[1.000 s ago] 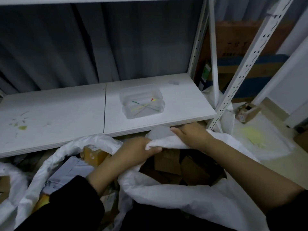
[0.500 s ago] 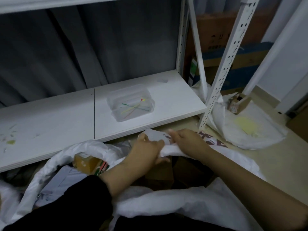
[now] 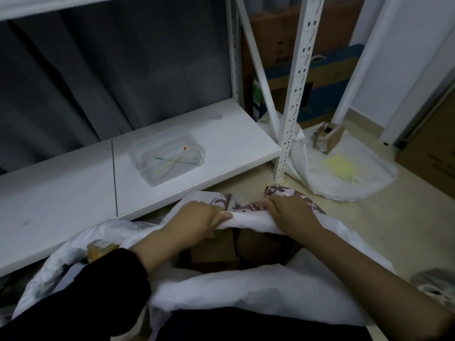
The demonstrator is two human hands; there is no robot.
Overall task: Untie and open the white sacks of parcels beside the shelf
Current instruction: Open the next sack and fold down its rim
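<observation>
A large white sack (image 3: 246,289) lies open on the floor in front of me, with brown cardboard parcels (image 3: 211,249) showing inside its mouth. My left hand (image 3: 197,221) and my right hand (image 3: 293,214) both grip the far rim of the sack, which is rolled outward so that dark red print shows on its outer face. A second white sack (image 3: 71,252) lies open at the lower left with a yellow parcel (image 3: 101,249) in it. A third white sack (image 3: 344,173) lies flat on the floor to the right of the shelf post.
A white metal shelf (image 3: 73,183) stands right behind the sacks, its low board bearing a clear plastic box (image 3: 167,156) of coloured sticks. A perforated post (image 3: 293,94) stands at its right corner. Cardboard boxes (image 3: 327,136) sit at the right and behind.
The view has swung to the right. Both hands have rolled the sack's far rim further outward and down, so its printed outer face now shows.
</observation>
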